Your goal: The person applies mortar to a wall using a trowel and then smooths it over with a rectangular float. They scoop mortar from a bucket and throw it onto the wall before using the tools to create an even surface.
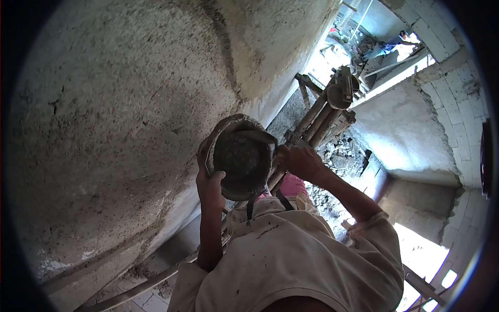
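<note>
Being grasped at its left rim by the fingers of the left hand (210,188), the bucket (239,189) is being held mouth up, in front of the shirt (301,249) and near the wall (130,114). The right hand (301,164) is being held with curled fingers by the bucket's right edge; whether anything is being grasped there cannot be told. Beyond, poles (314,117) and 1 other person (385,48) are being seen.

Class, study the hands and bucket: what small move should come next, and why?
Perhaps have the left hand tighten on the bucket before the right hand shifts: the left thumb hooks over the bucket's edge, while the right hand's grasp is unclear.
</note>
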Action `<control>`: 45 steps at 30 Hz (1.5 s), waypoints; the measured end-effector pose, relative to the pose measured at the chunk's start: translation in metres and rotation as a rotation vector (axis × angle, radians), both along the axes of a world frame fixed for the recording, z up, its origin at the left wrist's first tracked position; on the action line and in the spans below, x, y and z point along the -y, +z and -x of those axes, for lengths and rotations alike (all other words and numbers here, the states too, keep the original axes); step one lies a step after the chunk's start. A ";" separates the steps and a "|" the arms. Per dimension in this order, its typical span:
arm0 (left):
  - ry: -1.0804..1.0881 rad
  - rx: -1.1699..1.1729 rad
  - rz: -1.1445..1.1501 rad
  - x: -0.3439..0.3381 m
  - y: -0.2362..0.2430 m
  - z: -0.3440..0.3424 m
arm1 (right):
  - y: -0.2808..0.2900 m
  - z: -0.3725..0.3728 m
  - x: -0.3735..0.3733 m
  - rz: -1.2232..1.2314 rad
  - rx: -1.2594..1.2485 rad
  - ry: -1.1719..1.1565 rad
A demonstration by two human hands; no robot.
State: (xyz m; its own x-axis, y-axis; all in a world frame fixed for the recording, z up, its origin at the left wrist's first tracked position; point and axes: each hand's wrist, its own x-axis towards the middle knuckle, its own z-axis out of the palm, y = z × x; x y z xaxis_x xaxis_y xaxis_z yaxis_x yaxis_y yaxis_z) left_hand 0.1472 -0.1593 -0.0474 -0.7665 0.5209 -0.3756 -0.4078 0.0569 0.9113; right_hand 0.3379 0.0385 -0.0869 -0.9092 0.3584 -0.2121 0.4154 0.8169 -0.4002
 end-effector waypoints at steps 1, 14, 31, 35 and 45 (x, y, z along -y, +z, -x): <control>-0.029 0.005 -0.001 -0.006 0.007 -0.004 | -0.010 0.000 -0.010 -0.037 -0.011 0.149; -0.224 0.079 -0.126 -0.067 0.002 -0.043 | -0.030 -0.054 -0.022 1.423 0.258 -0.304; -0.065 0.328 -0.111 -0.125 -0.086 -0.025 | 0.023 -0.108 0.001 1.719 -0.365 -0.726; -0.060 0.386 -0.149 -0.136 -0.101 -0.012 | 0.063 -0.115 -0.029 1.855 -0.860 -0.825; -0.385 -1.228 0.165 -0.074 -0.087 0.011 | 0.336 -0.129 -0.264 -0.136 -1.884 -1.165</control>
